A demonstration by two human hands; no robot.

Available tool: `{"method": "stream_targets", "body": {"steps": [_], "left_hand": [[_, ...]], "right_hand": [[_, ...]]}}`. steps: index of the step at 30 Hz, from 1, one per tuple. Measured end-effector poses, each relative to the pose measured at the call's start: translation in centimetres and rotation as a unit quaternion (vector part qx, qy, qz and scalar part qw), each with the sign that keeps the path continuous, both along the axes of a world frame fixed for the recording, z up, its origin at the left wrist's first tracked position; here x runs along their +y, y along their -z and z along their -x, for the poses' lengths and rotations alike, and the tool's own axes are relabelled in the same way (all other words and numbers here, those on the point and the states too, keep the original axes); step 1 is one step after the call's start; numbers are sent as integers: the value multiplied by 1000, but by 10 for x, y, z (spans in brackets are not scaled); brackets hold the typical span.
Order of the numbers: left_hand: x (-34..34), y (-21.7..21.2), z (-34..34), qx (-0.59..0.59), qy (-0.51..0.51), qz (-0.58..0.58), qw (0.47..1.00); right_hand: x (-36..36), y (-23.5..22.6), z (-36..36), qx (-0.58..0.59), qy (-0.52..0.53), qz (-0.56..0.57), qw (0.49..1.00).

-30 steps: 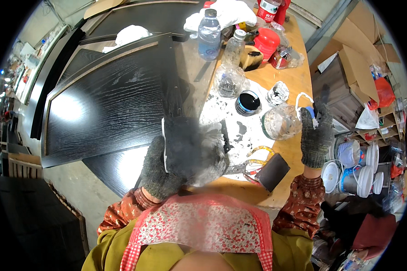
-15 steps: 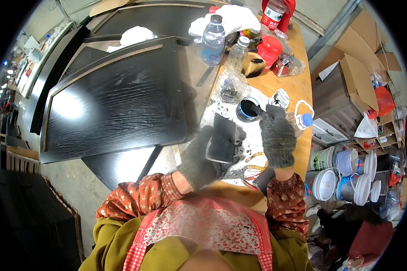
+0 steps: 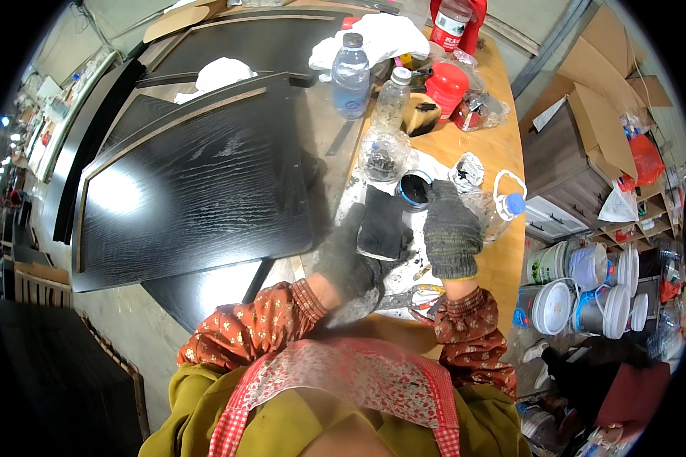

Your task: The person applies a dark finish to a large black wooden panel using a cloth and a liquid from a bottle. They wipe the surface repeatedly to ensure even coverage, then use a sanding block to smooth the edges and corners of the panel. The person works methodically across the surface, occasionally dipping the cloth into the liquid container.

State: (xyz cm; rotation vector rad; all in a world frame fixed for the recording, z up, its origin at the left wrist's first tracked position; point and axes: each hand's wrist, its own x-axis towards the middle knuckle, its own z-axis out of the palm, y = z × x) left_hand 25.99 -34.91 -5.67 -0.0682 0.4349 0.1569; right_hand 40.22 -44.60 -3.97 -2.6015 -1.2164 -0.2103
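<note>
My left hand, in a dark knitted glove, holds a flat black-stained sponge pad with a pale edge along its near side. My right hand, gloved in grey-black knit, is at the right rim of a small round can of black paint. Its fingers are drawn together and their tips are hidden, so whether they grip anything does not show. Under both hands lies a white paint-spotted sheet. Left of the hands rests a glossy black wood-grained panel.
Beyond the can are clear bottles, a red-lidded jar and crumpled foil. A blue-capped jug stands at the table's right edge. Buckets and a cardboard box are on the right. More black panels lie farther back.
My right hand has shifted left, its fingers drawing back from over the can to its right rim. The sponge pad in my left hand has turned slightly. The whole view has shifted a little.
</note>
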Motion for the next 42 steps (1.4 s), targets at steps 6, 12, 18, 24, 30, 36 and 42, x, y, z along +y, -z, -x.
{"method": "stream_targets", "body": {"steps": [6, 12, 18, 24, 30, 36, 42], "left_hand": [[-3, 21, -11, -48, 10, -16, 999], [-5, 6, -3, -64, 32, -32, 997], [-11, -21, 20, -63, 47, -1, 997], [-6, 13, 36, -174, 61, -41, 982], [-15, 8, 48, -111, 81, -243, 960], [-16, -16, 46, -62, 26, 68, 995], [-5, -2, 60, -130, 106, -65, 984]], "right_hand": [[-18, 2, 6, 89, 16, -174, 981], [-37, -11, 28, 532, 9, -490, 691], [-54, 12, 28, 518, 73, -441, 730], [-55, -19, 50, 554, 73, -447, 698], [-62, 12, 35, 464, 19, -422, 779], [-64, -28, 56, 394, -17, -372, 840], [-69, -21, 50, 297, -118, -281, 905]]}}
